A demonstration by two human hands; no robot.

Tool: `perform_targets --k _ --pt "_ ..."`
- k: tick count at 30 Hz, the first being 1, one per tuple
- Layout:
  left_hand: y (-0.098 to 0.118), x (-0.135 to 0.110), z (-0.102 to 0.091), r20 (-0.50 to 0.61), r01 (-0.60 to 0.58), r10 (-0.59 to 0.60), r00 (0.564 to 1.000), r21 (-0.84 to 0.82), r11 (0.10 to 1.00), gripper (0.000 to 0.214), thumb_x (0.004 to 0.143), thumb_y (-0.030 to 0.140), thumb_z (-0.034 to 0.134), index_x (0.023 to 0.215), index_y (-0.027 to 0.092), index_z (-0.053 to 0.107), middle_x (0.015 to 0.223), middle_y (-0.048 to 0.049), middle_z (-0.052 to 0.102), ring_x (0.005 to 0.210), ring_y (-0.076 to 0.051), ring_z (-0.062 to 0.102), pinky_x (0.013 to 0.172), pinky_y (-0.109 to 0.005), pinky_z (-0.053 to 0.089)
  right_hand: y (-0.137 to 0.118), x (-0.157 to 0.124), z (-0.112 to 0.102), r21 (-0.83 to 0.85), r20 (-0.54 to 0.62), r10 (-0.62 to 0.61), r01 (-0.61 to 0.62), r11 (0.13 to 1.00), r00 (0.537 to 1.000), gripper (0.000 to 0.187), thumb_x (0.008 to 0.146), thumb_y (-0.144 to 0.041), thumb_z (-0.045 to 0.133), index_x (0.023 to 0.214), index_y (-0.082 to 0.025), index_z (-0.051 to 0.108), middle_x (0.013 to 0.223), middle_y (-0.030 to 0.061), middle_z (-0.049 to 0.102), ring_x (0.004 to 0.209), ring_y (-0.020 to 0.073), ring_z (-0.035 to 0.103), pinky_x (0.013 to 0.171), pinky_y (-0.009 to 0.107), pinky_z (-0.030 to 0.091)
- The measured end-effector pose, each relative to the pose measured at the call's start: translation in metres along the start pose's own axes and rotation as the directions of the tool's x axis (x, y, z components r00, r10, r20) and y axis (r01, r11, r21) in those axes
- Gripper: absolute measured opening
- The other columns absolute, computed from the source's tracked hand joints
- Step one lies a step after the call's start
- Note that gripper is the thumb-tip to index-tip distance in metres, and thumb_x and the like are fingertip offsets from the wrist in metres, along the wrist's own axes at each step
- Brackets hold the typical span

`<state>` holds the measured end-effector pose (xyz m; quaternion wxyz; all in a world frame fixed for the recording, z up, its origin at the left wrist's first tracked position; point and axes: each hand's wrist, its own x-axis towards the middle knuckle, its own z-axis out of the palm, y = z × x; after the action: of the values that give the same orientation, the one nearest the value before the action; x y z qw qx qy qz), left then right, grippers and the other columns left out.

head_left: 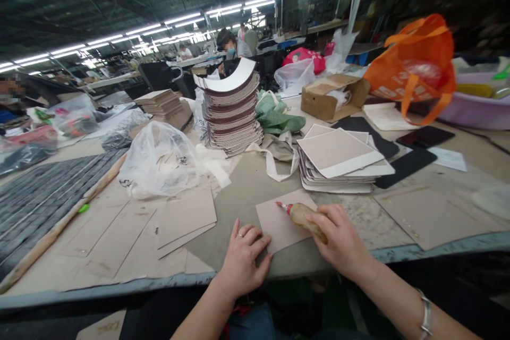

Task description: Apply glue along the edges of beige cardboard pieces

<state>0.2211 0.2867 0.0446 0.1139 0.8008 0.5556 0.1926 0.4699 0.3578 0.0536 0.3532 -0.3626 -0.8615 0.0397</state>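
A beige board piece (274, 226) lies flat in front of me near the table's front edge. My right hand (338, 236) is wrapped round a glue bottle (305, 218) with a red nozzle; its tip points left, over the board, and I cannot tell whether it touches. At the board's lower left edge rests my left hand (247, 255), fingers spread and holding nothing. A stack of white-edged panels (338, 162) sits just behind the board. To the left lie a few loose beige boards (187, 218).
Behind stands a tall stack of curved panels (231, 106). A clear plastic bag (159, 159) lies to its left. At the right are a cardboard box (330, 98), an orange bag (414, 69), a phone (425, 137) and a purple basin (478, 109). People sit farther back.
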Motion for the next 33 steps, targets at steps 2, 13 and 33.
perform_targets --k 2,13,33 --pt "-0.001 -0.001 0.000 0.002 -0.007 0.007 1.000 0.011 1.000 0.028 0.083 0.029 0.054 0.110 0.028 0.063 0.099 -0.0049 0.061 0.107 -0.024 0.051 0.111 -0.060 0.013 0.009 -0.005 -0.006 -0.061 -0.018 0.022 -0.023 0.998 1.000 0.033 0.075 -0.002 0.053 0.105 -0.016 0.056 0.099 0.0110 0.048 0.090 0.0253 0.046 0.077 0.040 0.046" --pt "-0.005 0.000 0.002 0.006 -0.027 0.027 1.000 -0.019 0.999 0.031 0.081 0.026 0.055 0.111 0.027 0.062 0.117 -0.0044 0.061 0.119 -0.026 0.046 0.112 -0.057 0.014 0.023 -0.007 -0.025 -0.234 -0.033 0.086 -0.091 0.968 0.996 0.026 0.076 -0.008 0.055 0.101 -0.017 0.057 0.095 0.0106 0.047 0.088 0.0267 0.046 0.074 0.041 0.046" --pt "-0.010 -0.005 -0.023 0.088 0.024 -0.021 0.996 -0.037 0.999 0.030 0.074 0.021 0.058 0.103 0.026 0.061 0.101 -0.0027 0.060 0.108 -0.023 0.049 0.113 -0.058 0.005 0.011 -0.005 -0.023 -0.184 -0.023 0.055 -0.058 0.981 0.998 0.027 0.079 -0.010 0.053 0.104 -0.019 0.054 0.096 0.0102 0.047 0.087 0.0259 0.046 0.073 0.041 0.046"
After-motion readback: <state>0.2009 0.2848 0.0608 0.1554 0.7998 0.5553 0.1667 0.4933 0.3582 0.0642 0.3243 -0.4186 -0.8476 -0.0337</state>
